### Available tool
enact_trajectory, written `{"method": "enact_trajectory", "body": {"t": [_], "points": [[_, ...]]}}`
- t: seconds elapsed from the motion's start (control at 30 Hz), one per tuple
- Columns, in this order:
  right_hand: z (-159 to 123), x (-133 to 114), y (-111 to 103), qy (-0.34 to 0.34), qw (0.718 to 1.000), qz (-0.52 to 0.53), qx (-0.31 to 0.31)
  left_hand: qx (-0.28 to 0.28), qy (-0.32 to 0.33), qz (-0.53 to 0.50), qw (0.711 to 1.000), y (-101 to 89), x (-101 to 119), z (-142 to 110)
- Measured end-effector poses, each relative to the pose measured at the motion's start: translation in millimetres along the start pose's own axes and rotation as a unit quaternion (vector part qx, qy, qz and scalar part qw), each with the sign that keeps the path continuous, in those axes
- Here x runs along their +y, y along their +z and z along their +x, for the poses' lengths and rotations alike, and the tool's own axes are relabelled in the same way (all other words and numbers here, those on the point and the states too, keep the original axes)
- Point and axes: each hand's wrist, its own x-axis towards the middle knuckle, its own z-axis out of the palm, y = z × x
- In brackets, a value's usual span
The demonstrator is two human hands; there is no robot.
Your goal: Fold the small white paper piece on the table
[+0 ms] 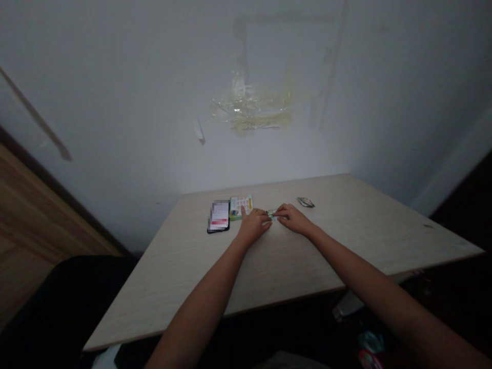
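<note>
My left hand [253, 225] and my right hand [294, 218] meet near the middle of the table. Between their fingertips lies a small green-and-white piece [271, 213], perhaps paper or wrapper; it is too small and too covered to name. Both hands pinch it at or just above the tabletop, the left from its left side and the right from the other. One left finger sticks out over a green-and-white printed box or booklet [241, 204] beside that hand. A phone [219, 215] with a lit, blurred screen lies left of the printed item.
Toward the back right of the pale wooden table [280, 271] lies a small crumpled, colourful packet [305, 202]. A grey wall [154, 102] with old tape [253, 113] rises behind the table. At the left stands a dark chair-like shape [77, 297].
</note>
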Motion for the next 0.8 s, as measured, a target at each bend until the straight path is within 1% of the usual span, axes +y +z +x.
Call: {"method": "enact_trajectory", "body": {"t": [0.1, 0.27, 0.57, 0.8], "points": [[0, 0, 0, -0.005, 1.000, -0.002, 0.001, 0.004, 0.003, -0.002, 1.000, 1.3, 2, -1], [-1, 2, 3, -0.009, 1.000, 0.003, 0.014, 0.028, -0.017, 0.039, 0.999, -1.7, 5, -1], [-1, 0, 3, -0.005, 1.000, -0.006, 0.027, 0.065, -0.057, 0.069, 0.994, -5.9, -2, 0], [0, -1, 2, -0.008, 1.000, -0.011, 0.021, 0.077, -0.059, 0.104, 0.990, -9.4, -3, -1]]}}
